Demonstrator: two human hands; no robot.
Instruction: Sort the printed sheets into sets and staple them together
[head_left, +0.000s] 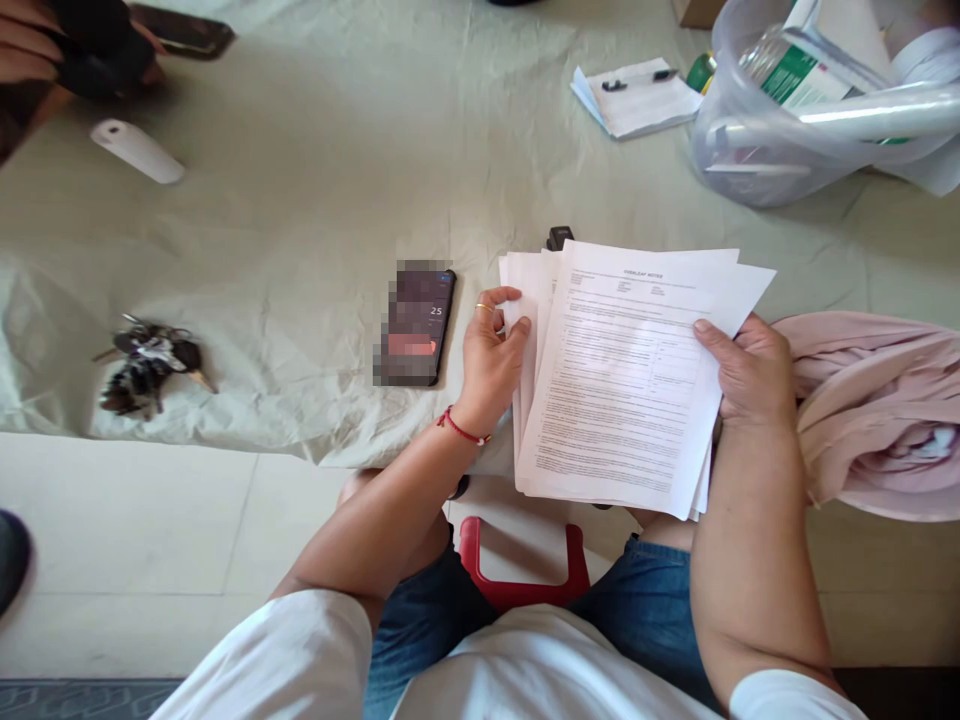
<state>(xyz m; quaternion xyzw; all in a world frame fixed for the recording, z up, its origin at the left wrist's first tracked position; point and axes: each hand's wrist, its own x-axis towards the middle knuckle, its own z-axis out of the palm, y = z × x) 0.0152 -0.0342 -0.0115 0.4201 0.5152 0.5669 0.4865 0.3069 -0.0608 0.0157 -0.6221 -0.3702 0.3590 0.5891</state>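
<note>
The loose sheaf of white printed paper sheets (622, 380), right of centre in the frame above the lap, looks light, limp and prone to fanning, so the left hand (491, 355) pinches its left edge while the right hand (750, 370) clamps the right edge.

Head view: worn on the person's head, facing forward and down
Nearness: close above lap, hands and sheeted floor
</note>
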